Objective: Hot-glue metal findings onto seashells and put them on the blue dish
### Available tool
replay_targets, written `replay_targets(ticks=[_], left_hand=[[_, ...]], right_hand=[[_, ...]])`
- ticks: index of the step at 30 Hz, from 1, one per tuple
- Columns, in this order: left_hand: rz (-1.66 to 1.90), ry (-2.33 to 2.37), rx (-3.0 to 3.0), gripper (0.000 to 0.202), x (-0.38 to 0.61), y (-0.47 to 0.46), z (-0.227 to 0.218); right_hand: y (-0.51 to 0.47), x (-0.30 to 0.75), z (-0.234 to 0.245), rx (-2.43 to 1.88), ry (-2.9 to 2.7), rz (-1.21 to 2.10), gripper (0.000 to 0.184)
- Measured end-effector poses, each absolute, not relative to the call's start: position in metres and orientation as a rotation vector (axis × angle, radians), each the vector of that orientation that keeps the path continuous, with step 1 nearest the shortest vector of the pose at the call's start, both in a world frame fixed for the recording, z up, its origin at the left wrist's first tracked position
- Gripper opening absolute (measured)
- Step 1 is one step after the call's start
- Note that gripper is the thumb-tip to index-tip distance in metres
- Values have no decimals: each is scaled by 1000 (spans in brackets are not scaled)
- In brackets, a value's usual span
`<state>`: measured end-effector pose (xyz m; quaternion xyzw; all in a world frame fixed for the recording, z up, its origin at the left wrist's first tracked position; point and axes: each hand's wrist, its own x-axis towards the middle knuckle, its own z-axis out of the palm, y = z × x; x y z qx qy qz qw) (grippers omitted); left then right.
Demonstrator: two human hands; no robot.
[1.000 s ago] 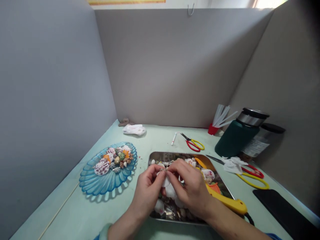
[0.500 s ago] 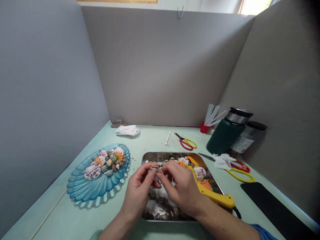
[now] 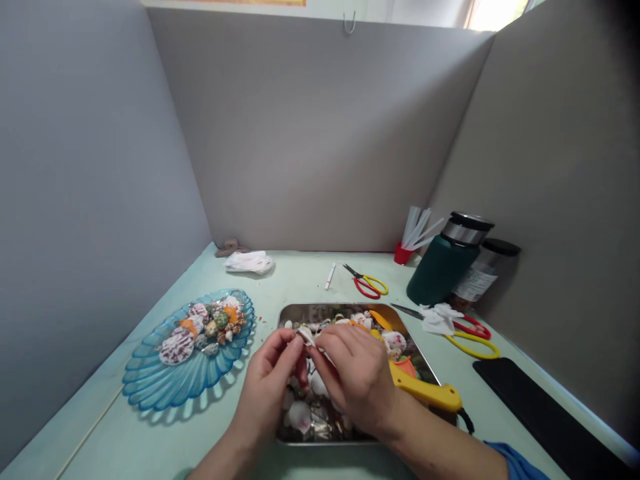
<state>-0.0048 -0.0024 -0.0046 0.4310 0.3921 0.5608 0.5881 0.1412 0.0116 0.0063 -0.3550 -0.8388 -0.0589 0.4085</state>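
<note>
Over the metal tray point(image 3: 350, 442), both hands meet around a small whitish shell point(image 3: 306, 335). My left hand point(image 3: 273, 373) pinches its left side between thumb and fingers. On the other side, the bent fingers of my right hand point(image 3: 357, 373) close against the shell and hide part of it. Beneath them the tray holds many shells, white, speckled and orange, such as a pink-marked white shell point(image 3: 395, 341). A yellow tool with a black cord, like a glue gun point(image 3: 425, 389), lies across the tray's right side, partly behind my right hand.
A blue scalloped plate point(image 3: 165, 387) with shells stands at left. Small scissors point(image 3: 367, 280), a white stick point(image 3: 330, 276) and a red cup of glue sticks point(image 3: 403, 254) sit behind. At right are larger scissors point(image 3: 470, 337) under tissue, a green bottle point(image 3: 440, 267), a jar and a black slab point(image 3: 530, 407).
The shell has turned in my fingers and now sits tilted, with more of its pale face showing. The right fingers have shifted around it. The whole view has moved slightly.
</note>
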Motion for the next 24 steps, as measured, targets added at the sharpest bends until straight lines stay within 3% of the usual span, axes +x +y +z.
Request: replay_targets(ticks=[4, 8, 10, 24], left_hand=[[1305, 819, 909, 16, -6, -2, -4], [1282, 755, 871, 15, -7, -1, -4], [1267, 741, 861, 15, -7, -1, -3], [1265, 899, 1046, 27, -6, -1, -1]], right_hand=[[13, 141, 9, -880, -2019, 142, 10], [13, 143, 13, -826, -2011, 415, 43], [12, 143, 14, -786, -2054, 492, 48], [15, 144, 8, -846, -1981, 379, 35]])
